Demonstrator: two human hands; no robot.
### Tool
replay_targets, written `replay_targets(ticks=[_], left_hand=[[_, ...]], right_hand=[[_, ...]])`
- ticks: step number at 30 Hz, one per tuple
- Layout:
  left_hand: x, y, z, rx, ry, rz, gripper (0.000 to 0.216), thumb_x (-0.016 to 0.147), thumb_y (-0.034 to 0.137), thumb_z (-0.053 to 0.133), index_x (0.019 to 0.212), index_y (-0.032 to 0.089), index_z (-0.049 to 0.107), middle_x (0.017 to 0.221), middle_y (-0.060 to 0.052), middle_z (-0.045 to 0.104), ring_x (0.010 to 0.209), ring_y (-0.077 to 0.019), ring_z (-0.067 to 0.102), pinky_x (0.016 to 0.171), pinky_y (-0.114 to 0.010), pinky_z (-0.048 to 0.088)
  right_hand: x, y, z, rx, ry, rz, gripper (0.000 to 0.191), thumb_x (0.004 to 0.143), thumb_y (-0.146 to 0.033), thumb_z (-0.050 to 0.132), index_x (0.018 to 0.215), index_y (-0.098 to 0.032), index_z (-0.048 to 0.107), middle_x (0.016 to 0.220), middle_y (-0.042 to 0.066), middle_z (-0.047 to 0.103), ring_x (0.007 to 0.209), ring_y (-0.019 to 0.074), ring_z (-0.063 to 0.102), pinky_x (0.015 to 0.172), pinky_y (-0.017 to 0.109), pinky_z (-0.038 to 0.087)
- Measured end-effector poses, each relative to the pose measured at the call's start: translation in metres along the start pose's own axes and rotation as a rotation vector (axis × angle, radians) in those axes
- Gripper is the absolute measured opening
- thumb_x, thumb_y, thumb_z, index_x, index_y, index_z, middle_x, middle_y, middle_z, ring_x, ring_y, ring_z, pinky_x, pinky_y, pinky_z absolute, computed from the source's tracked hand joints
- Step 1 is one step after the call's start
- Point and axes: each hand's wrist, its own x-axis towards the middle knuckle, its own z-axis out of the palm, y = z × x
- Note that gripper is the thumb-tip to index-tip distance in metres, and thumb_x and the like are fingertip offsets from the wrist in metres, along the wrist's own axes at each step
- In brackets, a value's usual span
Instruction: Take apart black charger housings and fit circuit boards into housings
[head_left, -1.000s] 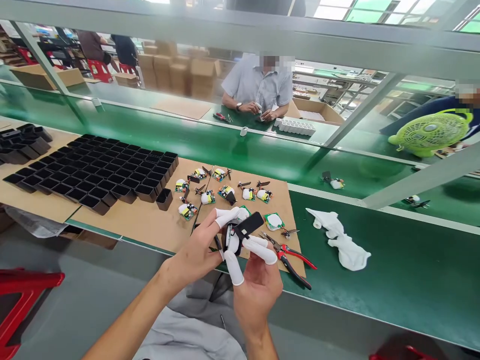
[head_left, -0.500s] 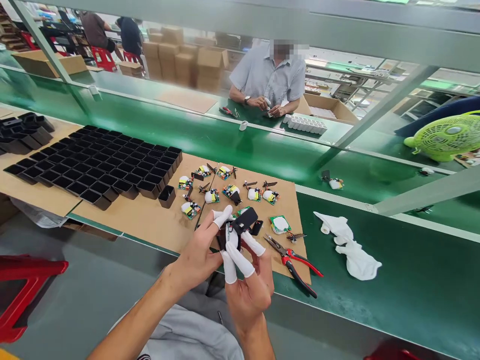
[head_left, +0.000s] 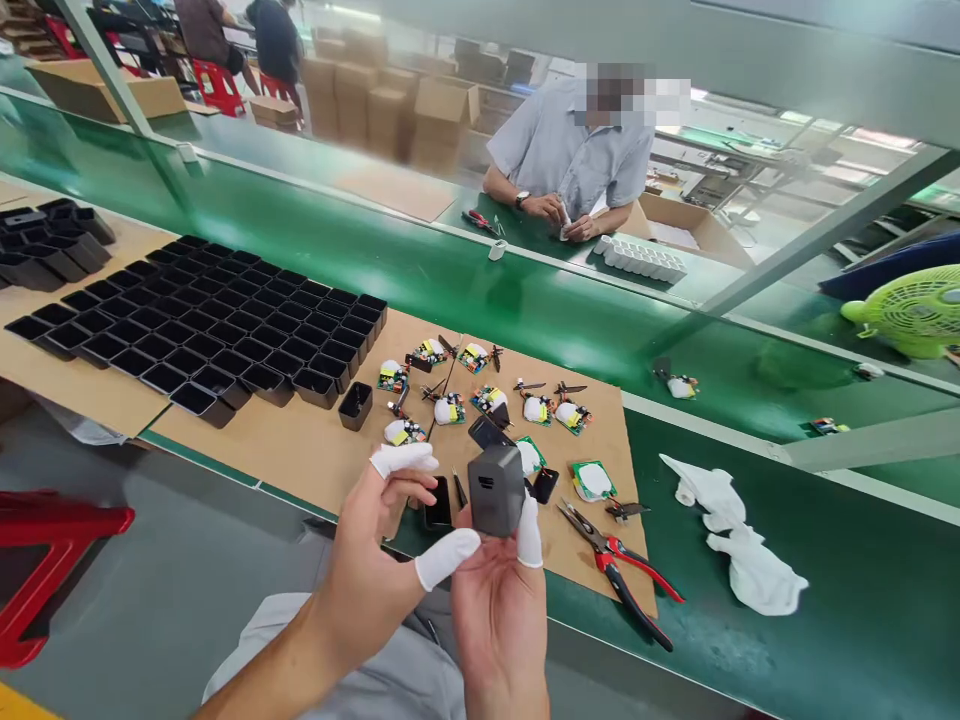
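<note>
My right hand (head_left: 499, 600) holds a black plastic housing (head_left: 495, 490) between its white-cotted fingers, with a small slotted wall facing me. A flat black piece (head_left: 491, 432) shows just behind the housing's top; whether it is joined to it I cannot tell. To the left, my left hand (head_left: 382, 545) is open, thumb and fingers spread, with nothing between them. White finger cots cover its thumb and forefinger tips. Beyond that hand, a black open case (head_left: 438, 505) lies on the cardboard. Red-and-black pliers (head_left: 611, 560) rest to the right of my right hand.
Circuit boards (head_left: 450, 410) with wires and black end pieces lie across the cardboard (head_left: 322, 440). Rows of black open cases (head_left: 217, 320) stand at left, one single case (head_left: 355, 406) apart. White cloths (head_left: 757, 560) lie right. Across the green bench sits a co-worker (head_left: 570, 160).
The housing has turned so its slotted wall faces me, now in my right hand. My left hand has let go and opened to the left. The view has shifted slightly.
</note>
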Motion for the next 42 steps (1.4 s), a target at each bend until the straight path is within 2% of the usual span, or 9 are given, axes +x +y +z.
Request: replay_targets(ticks=[5, 10, 16, 25, 28, 31, 35, 38, 42], left_hand=[[0.008, -0.004, -0.010, -0.219, -0.190, -0.222, 0.050, 0.094, 0.044, 0.093, 0.134, 0.025, 0.071, 0.135, -0.010, 0.078, 0.129, -0.0278, 0.074, 0.116, -0.041, 0.061], [0.016, 0.000, -0.011, -0.394, -0.198, -0.266, 0.056, 0.092, 0.048, 0.094, 0.137, 0.023, 0.069, 0.136, -0.012, 0.080, 0.128, -0.0289, 0.077, 0.117, -0.042, 0.063], [0.021, 0.005, -0.014, -0.443, -0.145, -0.297, 0.062, 0.087, 0.041, 0.097, 0.138, 0.022, 0.066, 0.130, -0.012, 0.082, 0.125, -0.0284, 0.080, 0.113, -0.039, 0.065], [0.030, 0.010, -0.013, -0.502, -0.086, -0.371, 0.054, 0.081, 0.035, 0.100, 0.127, 0.019, 0.075, 0.124, -0.012, 0.084, 0.120, -0.0283, 0.081, 0.105, -0.032, 0.065], [0.032, 0.006, -0.013, -0.535, -0.090, -0.369, 0.053, 0.082, 0.032, 0.101, 0.128, 0.020, 0.077, 0.125, -0.011, 0.085, 0.121, -0.0281, 0.080, 0.106, -0.031, 0.064], [0.033, 0.001, -0.015, -0.594, -0.126, -0.381, 0.049, 0.085, 0.040, 0.099, 0.125, 0.020, 0.079, 0.126, -0.012, 0.085, 0.121, -0.0308, 0.081, 0.103, -0.034, 0.066], [0.031, -0.005, -0.022, -0.597, -0.028, -0.334, 0.045, 0.095, 0.046, 0.092, 0.131, 0.022, 0.079, 0.129, -0.012, 0.085, 0.121, -0.0298, 0.082, 0.102, -0.035, 0.066], [0.028, -0.012, -0.024, -0.596, 0.024, -0.317, 0.048, 0.096, 0.046, 0.092, 0.136, 0.025, 0.077, 0.127, -0.011, 0.086, 0.109, -0.0269, 0.084, 0.097, -0.035, 0.067], [0.025, -0.018, -0.017, -0.632, -0.020, -0.427, 0.053, 0.089, 0.057, 0.096, 0.128, 0.024, 0.083, 0.124, -0.010, 0.087, 0.103, -0.0262, 0.084, 0.090, -0.033, 0.065]], right_hand=[[-0.012, 0.002, 0.008, 0.320, -0.153, 0.401, 0.037, 0.082, -0.050, 0.104, 0.112, -0.033, 0.090, 0.117, -0.001, 0.090, 0.106, 0.0117, 0.085, 0.093, 0.016, 0.069], [-0.025, 0.015, 0.026, 0.379, -0.104, 0.443, 0.030, 0.088, -0.050, 0.100, 0.110, -0.033, 0.090, 0.117, -0.001, 0.090, 0.104, 0.0070, 0.085, 0.094, 0.008, 0.064], [-0.030, 0.021, 0.042, 0.372, -0.017, 0.433, 0.028, 0.087, -0.051, 0.098, 0.105, -0.031, 0.090, 0.113, 0.000, 0.090, 0.111, 0.0151, 0.086, 0.104, 0.022, 0.069], [-0.027, 0.022, 0.048, 0.491, 0.130, 0.508, 0.034, 0.077, -0.031, 0.104, 0.107, -0.027, 0.089, 0.122, 0.002, 0.090, 0.111, 0.0177, 0.086, 0.099, 0.024, 0.071], [-0.027, 0.024, 0.051, 0.393, 0.101, 0.424, 0.032, 0.078, -0.040, 0.104, 0.103, -0.029, 0.089, 0.118, 0.002, 0.090, 0.108, 0.0190, 0.087, 0.098, 0.028, 0.072], [-0.024, 0.026, 0.052, 0.217, 0.051, 0.279, 0.031, 0.094, -0.055, 0.091, 0.108, -0.028, 0.088, 0.116, 0.004, 0.090, 0.106, 0.0203, 0.087, 0.097, 0.033, 0.073], [-0.017, 0.029, 0.040, -0.120, 0.101, -0.325, 0.009, 0.098, -0.030, 0.091, 0.105, -0.030, 0.086, 0.106, 0.000, 0.090, 0.092, 0.0159, 0.086, 0.084, 0.028, 0.072], [-0.017, 0.024, 0.022, -0.440, 0.064, -0.775, 0.036, 0.082, -0.008, 0.099, 0.108, -0.030, 0.088, 0.119, 0.002, 0.089, 0.100, 0.0224, 0.087, 0.088, 0.035, 0.073], [-0.024, 0.012, 0.008, -0.847, -0.161, -0.808, 0.062, 0.083, -0.004, 0.095, 0.139, -0.028, 0.082, 0.125, 0.010, 0.086, 0.098, 0.0310, 0.087, 0.081, 0.044, 0.074]])
